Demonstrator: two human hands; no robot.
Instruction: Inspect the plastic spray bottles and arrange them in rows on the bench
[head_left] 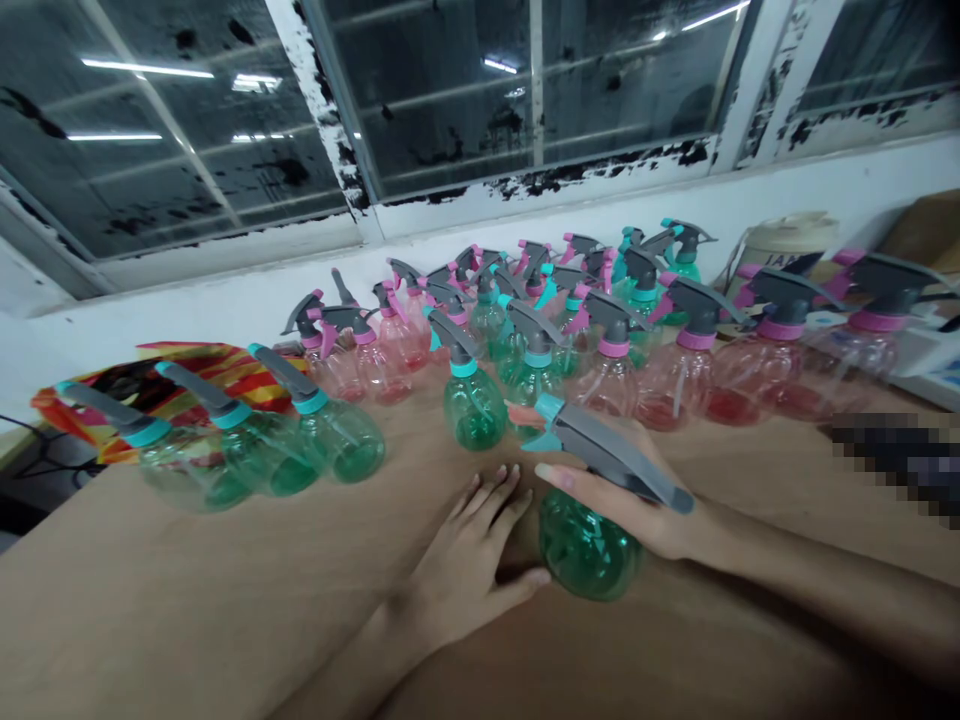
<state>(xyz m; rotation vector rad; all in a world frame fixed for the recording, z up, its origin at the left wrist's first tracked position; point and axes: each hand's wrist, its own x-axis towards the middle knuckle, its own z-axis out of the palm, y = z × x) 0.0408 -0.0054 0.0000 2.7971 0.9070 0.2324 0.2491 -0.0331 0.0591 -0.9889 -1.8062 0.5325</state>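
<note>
My right hand (652,500) grips a green spray bottle (589,550) by its neck, just under the grey trigger head with its turquoise nozzle. The bottle stands close to the tabletop; whether its base touches cannot be made out. Left of it, my left hand (469,560) lies flat on the wooden table (187,610) with fingers stretched out and nothing in it. The left thumb tip is near the bottle's side. Just beyond my hands stands another green spray bottle (475,405) with a turquoise collar.
Three green spray bottles (345,440) stand at the left before a red and yellow bag (195,360). Several pink spray bottles (675,385) and green ones crowd the back and right. A beige jug (791,235) and a pixelated dark object (900,455) are at the right.
</note>
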